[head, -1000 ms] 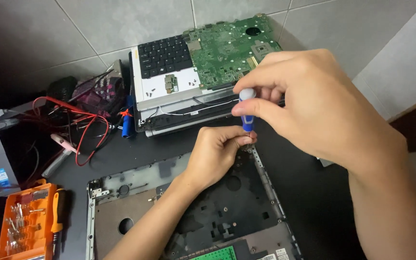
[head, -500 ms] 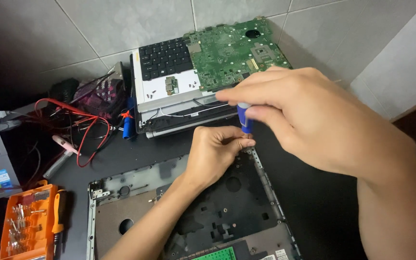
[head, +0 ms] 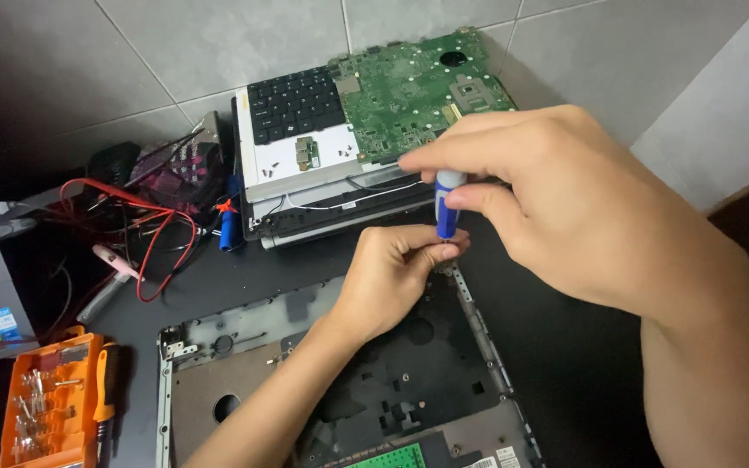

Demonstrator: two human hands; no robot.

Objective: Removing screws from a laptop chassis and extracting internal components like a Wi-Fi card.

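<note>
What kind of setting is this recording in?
Likely an informal electronics repair spot on a dark mat over a tiled floor: an opened laptop base, a bare green circuit board and an orange screwdriver-bit case lie about the hands.

I see a green circuit board [head: 413,95] on a keyboard panel [head: 301,130] at the table's far edge, red wires [head: 145,221] left of it, and an orange bit case [head: 49,403] (open) at the near left corner.
</note>
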